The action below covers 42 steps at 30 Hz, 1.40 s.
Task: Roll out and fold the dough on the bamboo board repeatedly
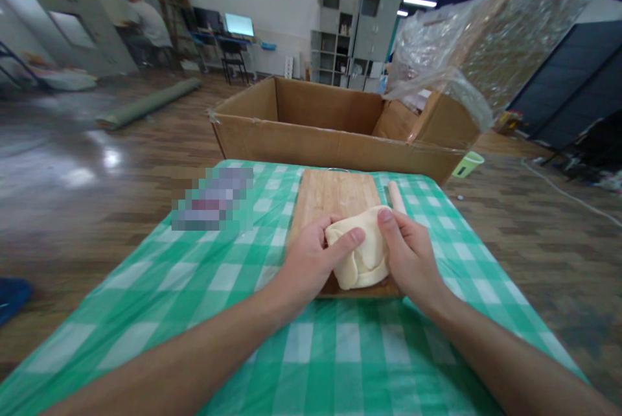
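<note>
A pale, folded piece of dough [365, 259] is held between both hands above the near part of a wooden cutting board [335, 192]. My left hand [313, 253] grips its left side, thumb pressed on the top face and the other fingers behind. On the right edge, my right hand [412, 253] pinches the dough with the thumb on top; its other fingers are mostly hidden. A fold and a loose flap show along the dough's lower side. Just beyond my right hand lies a light wooden rolling pin [396, 197], its near end hidden by that hand.
A green and white checked cloth [233, 338] covers the table. At its left far edge lies a blurred-out item [214, 199]. Behind the table stands a large open cardboard box [330, 140], with plastic-wrapped material at its right. A person [150, 24] sits far back left.
</note>
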### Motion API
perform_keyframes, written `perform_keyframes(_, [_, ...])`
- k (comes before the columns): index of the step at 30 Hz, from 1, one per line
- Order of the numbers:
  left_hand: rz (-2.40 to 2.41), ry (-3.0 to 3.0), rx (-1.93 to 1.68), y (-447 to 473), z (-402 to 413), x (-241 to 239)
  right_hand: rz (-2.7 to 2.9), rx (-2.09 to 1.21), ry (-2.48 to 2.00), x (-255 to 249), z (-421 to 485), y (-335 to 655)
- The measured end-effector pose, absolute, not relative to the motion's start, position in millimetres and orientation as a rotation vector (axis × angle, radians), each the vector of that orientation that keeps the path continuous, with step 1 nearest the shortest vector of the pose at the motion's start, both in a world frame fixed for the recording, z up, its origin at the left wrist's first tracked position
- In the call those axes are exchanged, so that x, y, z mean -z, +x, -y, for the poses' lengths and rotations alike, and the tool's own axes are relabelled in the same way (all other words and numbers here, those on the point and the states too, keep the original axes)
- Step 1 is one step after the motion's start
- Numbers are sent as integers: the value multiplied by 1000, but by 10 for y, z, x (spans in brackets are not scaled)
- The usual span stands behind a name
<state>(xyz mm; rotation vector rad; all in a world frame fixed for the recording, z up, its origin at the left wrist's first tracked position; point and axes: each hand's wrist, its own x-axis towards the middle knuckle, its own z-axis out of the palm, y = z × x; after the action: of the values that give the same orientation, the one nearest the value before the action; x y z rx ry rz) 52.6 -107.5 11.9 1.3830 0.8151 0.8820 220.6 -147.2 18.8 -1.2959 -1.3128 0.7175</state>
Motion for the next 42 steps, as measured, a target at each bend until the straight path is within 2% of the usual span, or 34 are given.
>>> perform_keyframes(4, [-974, 1610, -958, 539, 1166, -130, 1344, -862, -1271, -177, 1444, 2214])
perform_keyframes(10, [-943, 1515, -951, 576, 1243, -105, 1208, -747, -1353, -197, 1465, 2125])
perform_keyframes(13, [-999, 1569, -1071, 562, 1215, -127, 1209, -742, -1320, -197, 1463, 2131])
perform_keyframes(20, [-883, 1762, -1033, 461, 1177, -162, 1314, -1226, -1241, -244, 1456, 2189])
perform_keyframes(22, [-853, 1727, -1004, 456, 1179, -140, 1332, -1185, -1242, -266, 1469, 2178])
perform_keyframes(30, [-798, 1473, -920, 497, 1113, -102, 1506, -634, -1322, -276, 1523, 2175])
perform_keyframes(36, [-1030, 1757, -989, 529, 1088, -113, 1650, -567, -1303, -257, 1565, 2160])
perform_keyframes(42, [-774, 1380, -964, 520, 1078, -80, 1489, -644, -1335, -193, 1533, 2180])
